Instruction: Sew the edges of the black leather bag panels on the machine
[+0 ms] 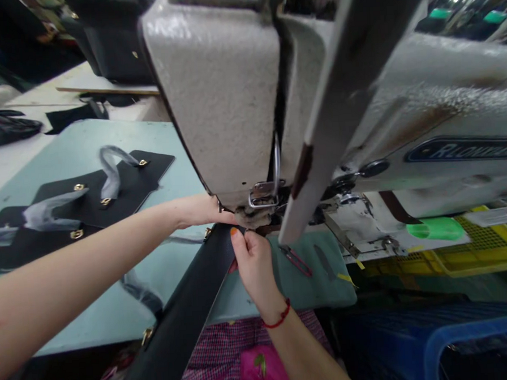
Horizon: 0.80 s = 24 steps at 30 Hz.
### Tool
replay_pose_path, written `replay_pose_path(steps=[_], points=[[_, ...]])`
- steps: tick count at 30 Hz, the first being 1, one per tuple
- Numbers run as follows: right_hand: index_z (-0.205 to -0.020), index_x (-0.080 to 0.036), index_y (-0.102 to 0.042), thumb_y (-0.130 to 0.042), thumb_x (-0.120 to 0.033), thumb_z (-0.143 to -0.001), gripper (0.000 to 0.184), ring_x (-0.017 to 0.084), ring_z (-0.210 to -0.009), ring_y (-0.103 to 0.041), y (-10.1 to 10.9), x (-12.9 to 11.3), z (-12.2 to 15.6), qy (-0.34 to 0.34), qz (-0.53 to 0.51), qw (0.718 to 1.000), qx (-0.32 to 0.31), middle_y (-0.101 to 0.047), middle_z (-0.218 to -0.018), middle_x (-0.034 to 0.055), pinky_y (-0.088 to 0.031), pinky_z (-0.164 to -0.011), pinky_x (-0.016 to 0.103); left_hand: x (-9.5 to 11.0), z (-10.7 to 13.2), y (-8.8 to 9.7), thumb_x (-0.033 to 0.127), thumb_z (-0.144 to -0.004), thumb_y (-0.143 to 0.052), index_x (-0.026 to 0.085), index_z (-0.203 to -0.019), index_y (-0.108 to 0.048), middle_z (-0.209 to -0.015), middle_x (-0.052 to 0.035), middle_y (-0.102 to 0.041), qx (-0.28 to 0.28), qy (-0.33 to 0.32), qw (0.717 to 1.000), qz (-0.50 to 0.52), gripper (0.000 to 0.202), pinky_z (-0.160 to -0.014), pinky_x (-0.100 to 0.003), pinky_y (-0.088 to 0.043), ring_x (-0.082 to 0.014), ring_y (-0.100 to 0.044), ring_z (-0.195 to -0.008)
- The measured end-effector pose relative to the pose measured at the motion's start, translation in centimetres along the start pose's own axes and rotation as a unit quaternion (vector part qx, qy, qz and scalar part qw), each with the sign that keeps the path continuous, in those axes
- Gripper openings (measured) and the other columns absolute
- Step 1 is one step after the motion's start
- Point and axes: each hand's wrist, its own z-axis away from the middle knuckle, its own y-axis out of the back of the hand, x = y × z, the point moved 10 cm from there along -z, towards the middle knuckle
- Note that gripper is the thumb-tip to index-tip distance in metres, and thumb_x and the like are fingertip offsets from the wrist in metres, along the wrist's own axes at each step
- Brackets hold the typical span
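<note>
A grey sewing machine [231,95] fills the upper middle of the view. A long black bag piece [187,312] runs from my lap up to the needle area. My right hand [251,264], with a red string bracelet, pinches the top edge of that black piece just below the presser foot [255,215]. My left hand [201,210] reaches in from the left and rests against the base of the machine head, its fingers mostly hidden behind the machine.
Several black panels with wrapped handles and gold rivets [104,186] lie on the pale blue table [115,310] at left. Small snips [297,260] lie right of my hand. A yellow crate [486,246] and green spool [436,228] sit at right, a blue bin [435,339] below.
</note>
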Motion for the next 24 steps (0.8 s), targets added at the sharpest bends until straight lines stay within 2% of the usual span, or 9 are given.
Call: replay_pose_path(steps=[2,3,7,9,15,17,21,23,24], points=[[-0.055,-0.02,-0.041,-0.042,-0.043,-0.093,0.044,0.01,-0.042,-0.044,0.2,-0.1,0.0,-0.005,-0.012,1.0,-0.027,-0.043,-0.046,-0.0026,-0.029,-0.045,0.022,-0.8,0.8,-2.6,0.011,-0.053,-0.08,0.011,-0.077,-0.072,-0.075,-0.0036,-0.075,-0.122,-0.002,0.992,-0.008,0.025,-0.092,-0.043,-0.05,-0.026,-0.069,-0.09],[-0.055,-0.02,-0.04,-0.042,-0.042,-0.092,0.043,0.009,-0.043,-0.041,0.5,-0.2,0.0,-0.001,-0.009,0.999,-0.035,-0.041,-0.047,-0.0031,-0.027,-0.045,0.022,-1.2,1.2,-3.1,0.016,-0.058,-0.08,0.011,-0.082,-0.073,-0.079,-0.0043,-0.076,-0.142,-0.005,0.99,-0.009,0.026,-0.094,-0.043,-0.049,-0.0259,-0.069,-0.092],[-0.055,-0.019,-0.032,-0.047,-0.041,-0.089,0.044,0.008,-0.052,-0.031,2.1,-1.1,0.0,0.037,0.03,0.997,-0.056,-0.031,-0.053,-0.0035,-0.021,-0.048,0.023,-3.2,2.2,-2.3,0.026,-0.062,-0.083,0.018,-0.093,-0.075,-0.087,-0.0038,-0.077,-0.088,0.014,0.996,-0.002,0.033,-0.092,-0.037,-0.052,-0.0241,-0.07,-0.094],[-0.056,-0.019,-0.033,-0.047,-0.043,-0.089,0.043,0.009,-0.053,-0.03,2.4,-0.9,0.0,0.032,0.028,0.995,-0.09,-0.03,-0.055,-0.0033,-0.021,-0.049,0.023,-3.9,2.8,-2.1,0.032,-0.062,-0.083,0.021,-0.098,-0.076,-0.093,-0.0042,-0.077,-0.064,0.031,0.997,-0.019,0.038,-0.089,-0.035,-0.054,-0.0246,-0.069,-0.096],[-0.057,-0.018,-0.035,-0.049,-0.043,-0.09,0.043,0.008,-0.053,-0.029,2.9,-0.8,0.5,0.011,0.02,0.988,-0.154,-0.031,-0.057,-0.0034,-0.019,-0.048,0.023,-3.7,3.7,-2.1,0.044,-0.071,-0.075,0.02,-0.094,-0.077,-0.101,-0.0082,-0.076,-0.053,0.019,0.995,-0.077,0.034,-0.089,-0.036,-0.052,-0.0272,-0.068,-0.096],[-0.057,-0.018,-0.032,-0.05,-0.042,-0.09,0.045,0.008,-0.053,-0.027,3.0,-0.8,1.0,0.007,0.021,0.987,-0.157,-0.029,-0.056,-0.0036,-0.018,-0.048,0.023,-4.2,3.4,-0.6,0.046,-0.075,-0.07,0.02,-0.099,-0.075,-0.104,-0.0072,-0.075,-0.019,-0.001,0.997,-0.069,0.035,-0.095,-0.035,-0.048,-0.0266,-0.066,-0.102],[-0.057,-0.019,-0.026,-0.049,-0.039,-0.093,0.047,0.008,-0.053,-0.023,3.5,-0.5,2.5,-0.002,0.022,0.988,-0.154,-0.023,-0.057,-0.004,-0.016,-0.048,0.024,-7.2,4.1,4.8,0.048,-0.083,-0.061,0.019,-0.117,-0.066,-0.115,-0.0088,-0.071,0.091,-0.052,0.987,-0.123,0.045,-0.106,-0.036,-0.04,-0.026,-0.062,-0.112],[-0.058,-0.019,-0.024,-0.048,-0.039,-0.094,0.048,0.007,-0.054,-0.022,3.6,-0.3,3.4,-0.004,0.022,0.987,-0.16,-0.022,-0.058,-0.0041,-0.015,-0.048,0.024,-9.7,5.4,5.9,0.046,-0.084,-0.06,0.019,-0.13,-0.057,-0.128,-0.011,-0.065,0.08,-0.072,0.975,-0.194,0.054,-0.107,-0.04,-0.04,-0.0279,-0.059,-0.116],[-0.058,-0.018,-0.024,-0.048,-0.039,-0.095,0.048,0.007,-0.054,-0.022,3.6,-0.1,3.8,-0.007,0.022,0.986,-0.164,-0.022,-0.059,-0.0042,-0.016,-0.049,0.024,-11.0,6.2,5.7,0.044,-0.082,-0.062,0.021,-0.134,-0.053,-0.133,-0.0115,-0.061,0.054,-0.083,0.969,-0.228,0.058,-0.108,-0.041,-0.04,-0.0291,-0.058,-0.119]])
